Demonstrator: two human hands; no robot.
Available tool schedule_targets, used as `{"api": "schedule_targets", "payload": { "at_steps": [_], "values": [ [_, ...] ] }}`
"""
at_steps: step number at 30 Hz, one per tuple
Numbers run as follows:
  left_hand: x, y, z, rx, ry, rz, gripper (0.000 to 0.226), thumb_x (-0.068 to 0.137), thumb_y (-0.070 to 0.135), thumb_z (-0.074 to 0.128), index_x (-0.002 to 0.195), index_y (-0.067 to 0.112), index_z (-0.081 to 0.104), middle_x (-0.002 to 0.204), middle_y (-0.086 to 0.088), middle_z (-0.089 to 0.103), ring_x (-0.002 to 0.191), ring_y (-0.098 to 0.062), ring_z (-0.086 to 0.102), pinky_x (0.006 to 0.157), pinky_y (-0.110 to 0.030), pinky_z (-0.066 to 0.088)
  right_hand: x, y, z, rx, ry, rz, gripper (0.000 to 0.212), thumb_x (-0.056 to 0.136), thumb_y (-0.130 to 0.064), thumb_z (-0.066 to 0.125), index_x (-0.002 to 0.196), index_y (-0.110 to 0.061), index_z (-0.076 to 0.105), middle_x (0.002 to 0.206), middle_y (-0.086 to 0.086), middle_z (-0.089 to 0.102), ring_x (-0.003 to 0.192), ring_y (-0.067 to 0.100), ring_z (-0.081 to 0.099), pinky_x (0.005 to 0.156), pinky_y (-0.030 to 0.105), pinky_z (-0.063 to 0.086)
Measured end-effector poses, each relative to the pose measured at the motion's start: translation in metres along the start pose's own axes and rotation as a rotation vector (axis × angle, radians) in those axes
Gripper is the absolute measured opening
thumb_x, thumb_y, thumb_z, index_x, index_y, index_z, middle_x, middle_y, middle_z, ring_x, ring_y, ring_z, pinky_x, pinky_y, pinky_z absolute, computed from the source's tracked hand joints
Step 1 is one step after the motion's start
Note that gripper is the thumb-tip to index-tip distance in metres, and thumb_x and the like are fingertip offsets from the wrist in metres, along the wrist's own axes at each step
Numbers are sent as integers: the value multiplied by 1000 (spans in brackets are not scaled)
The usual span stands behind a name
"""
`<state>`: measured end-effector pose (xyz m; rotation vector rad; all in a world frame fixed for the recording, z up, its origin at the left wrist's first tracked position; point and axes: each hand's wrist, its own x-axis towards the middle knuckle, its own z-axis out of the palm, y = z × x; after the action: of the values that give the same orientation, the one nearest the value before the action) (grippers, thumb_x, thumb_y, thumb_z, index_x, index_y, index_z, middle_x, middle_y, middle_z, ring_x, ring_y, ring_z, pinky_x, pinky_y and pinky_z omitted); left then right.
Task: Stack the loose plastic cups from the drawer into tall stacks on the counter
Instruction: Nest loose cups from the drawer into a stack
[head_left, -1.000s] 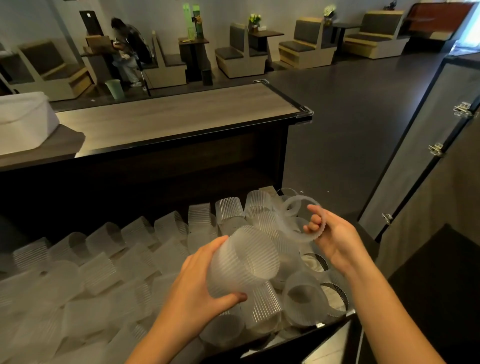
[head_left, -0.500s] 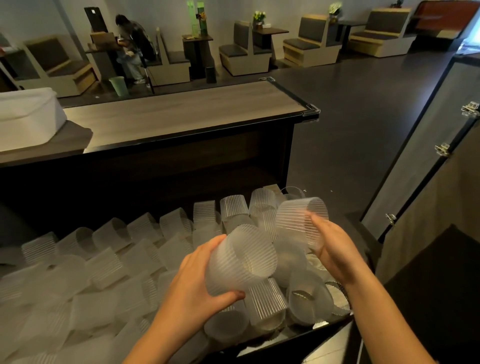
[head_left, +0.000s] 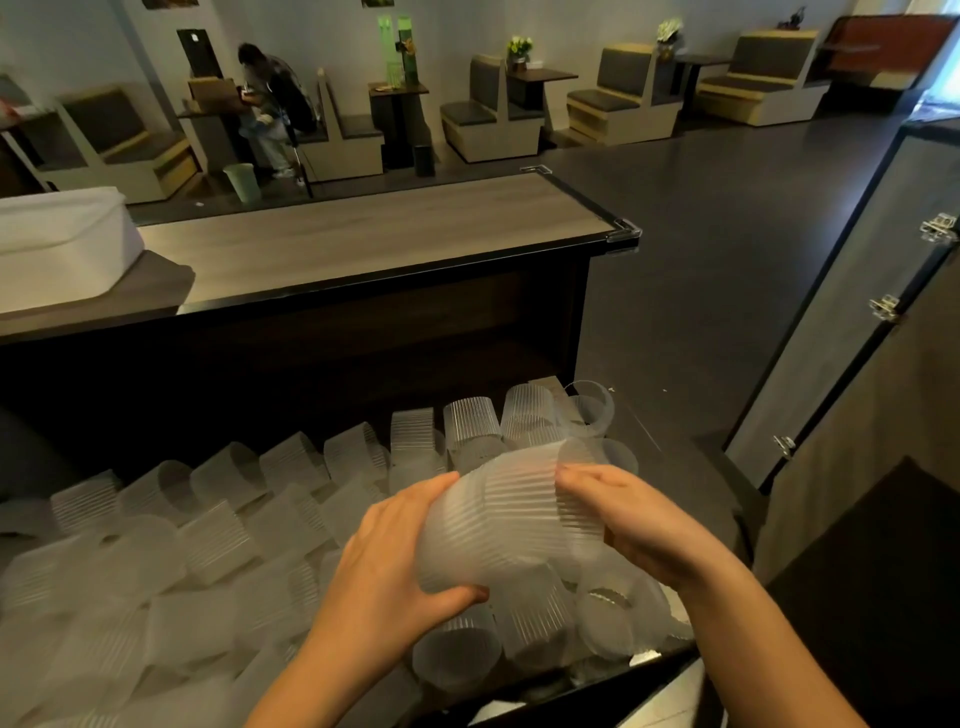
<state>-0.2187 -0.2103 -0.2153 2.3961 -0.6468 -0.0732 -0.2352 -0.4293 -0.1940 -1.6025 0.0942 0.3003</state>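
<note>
**A:** Grip status?

**B:** Left hand (head_left: 384, 566) wraps a frosted ribbed plastic cup (head_left: 488, 530), thumb under, fingers over the top. Right hand (head_left: 631, 525) curls round a second ribbed cup (head_left: 579, 514), fingers on top. Both cups lie sideways and their ends meet between the hands. Can't tell how deep one sits in the other.

**A:** Where's the pair?

**B:** In the air, just above the near right end of the open dark drawer (head_left: 597, 675). Drawer holds a heap of loose frosted cups (head_left: 208, 535), mostly on their sides, spreading left.

**A:** Counter?

**B:** Long wood-top counter (head_left: 363, 234) lies beyond the drawer. White rectangular tub (head_left: 57, 244) at its left end.
</note>
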Motion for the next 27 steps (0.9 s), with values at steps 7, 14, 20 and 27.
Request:
{"api": "schedule_targets", "payload": {
  "at_steps": [7, 14, 20, 27],
  "values": [
    [-4, 0, 1, 46, -29, 45, 79, 47, 70, 54, 116, 72, 14, 121, 47, 27, 115, 9, 28, 98, -26, 33, 3, 2, 3, -223, -128, 66, 23, 94, -34, 41, 95, -31, 63, 94, -20, 62, 83, -9, 58, 71, 6, 42],
    [-4, 0, 1, 35, -65, 18, 78, 45, 73, 53, 115, 70, 17, 118, 51, 24, 117, 9, 28, 100, -26, 33, 12, 13, 7, -221, -164, 43, 22, 91, -38, 44, 94, -29, 64, 95, -15, 66, 89, -4, 61, 80, 15, 44],
    [-5, -1, -8, -20, -19, -5, 85, 45, 71, 58, 112, 79, 7, 122, 54, 17, 115, 15, 27, 93, -24, 31, 62, 26, -64, -67, 453, -114, 25, 94, -25, 45, 113, -22, 61, 119, 5, 63, 110, 19, 58, 94, 29, 46],
    [-6, -8, -16, -16, 17, -26, 82, 45, 70, 60, 118, 68, 23, 126, 50, 19, 118, 19, 22, 93, -21, 30, 128, 75, -104, -487, 714, 99, 46, 91, -26, 54, 132, -6, 46, 133, 14, 52, 125, 29, 46, 105, 42, 37]
  ]
}}
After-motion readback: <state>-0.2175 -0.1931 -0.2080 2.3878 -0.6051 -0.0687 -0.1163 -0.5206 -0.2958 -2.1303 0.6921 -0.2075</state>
